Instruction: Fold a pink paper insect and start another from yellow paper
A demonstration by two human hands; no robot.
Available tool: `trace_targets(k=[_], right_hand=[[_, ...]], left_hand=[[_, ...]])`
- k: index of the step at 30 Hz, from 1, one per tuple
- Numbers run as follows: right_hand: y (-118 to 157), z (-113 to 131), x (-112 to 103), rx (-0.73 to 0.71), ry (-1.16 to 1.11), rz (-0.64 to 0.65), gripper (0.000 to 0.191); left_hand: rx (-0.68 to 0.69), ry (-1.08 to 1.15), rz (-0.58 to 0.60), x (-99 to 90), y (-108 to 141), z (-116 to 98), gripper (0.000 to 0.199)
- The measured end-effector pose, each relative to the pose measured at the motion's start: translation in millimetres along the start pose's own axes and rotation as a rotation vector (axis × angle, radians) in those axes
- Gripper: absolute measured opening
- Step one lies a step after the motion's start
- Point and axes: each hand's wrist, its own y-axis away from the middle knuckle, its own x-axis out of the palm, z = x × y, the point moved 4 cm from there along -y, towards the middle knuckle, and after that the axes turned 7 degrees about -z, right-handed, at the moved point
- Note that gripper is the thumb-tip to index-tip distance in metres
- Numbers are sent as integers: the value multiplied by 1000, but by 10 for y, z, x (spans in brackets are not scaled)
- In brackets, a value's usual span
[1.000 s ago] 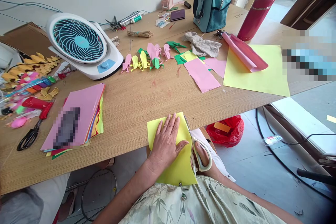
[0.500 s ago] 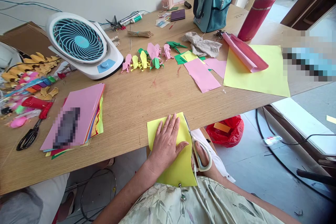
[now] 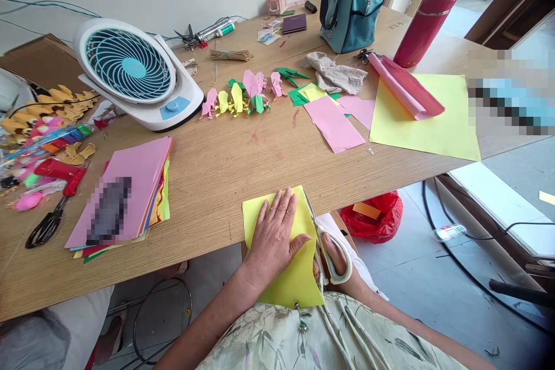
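Note:
My left hand [image 3: 276, 228] lies flat with its fingers stretched out on a yellow sheet of paper [image 3: 290, 289]. The sheet rests partly on the table edge and hangs down toward my lap. My right hand [image 3: 335, 255] grips the scissors [image 3: 346, 269] by their white handles, at the sheet's right side. The blades run up along that right edge, partly hidden by the paper. Some right-hand fingers are out of sight behind the sheet.
A stack of coloured paper [image 3: 134, 185] lies left, near a white fan [image 3: 130, 69]. Folded paper figures [image 3: 237, 98] stand mid-table. Pink paper [image 3: 336, 127], a large yellow sheet [image 3: 416, 139] and a red flask [image 3: 427, 26] are right. A red bag [image 3: 390, 219] sits below the table.
The scissor handles have spread slightly wider apart in my right hand. My left hand stays flat on the yellow paper, nearly unmoved.

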Motion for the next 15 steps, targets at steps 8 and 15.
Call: trace_targets(k=[8, 15], right_hand=[[-36, -108, 22, 341, -544, -2, 51], [-17, -90, 28, 330, -564, -10, 51]], left_hand=[[-1, 24, -7, -10, 2, 0, 78], [-3, 13, -6, 8, -3, 3, 79]])
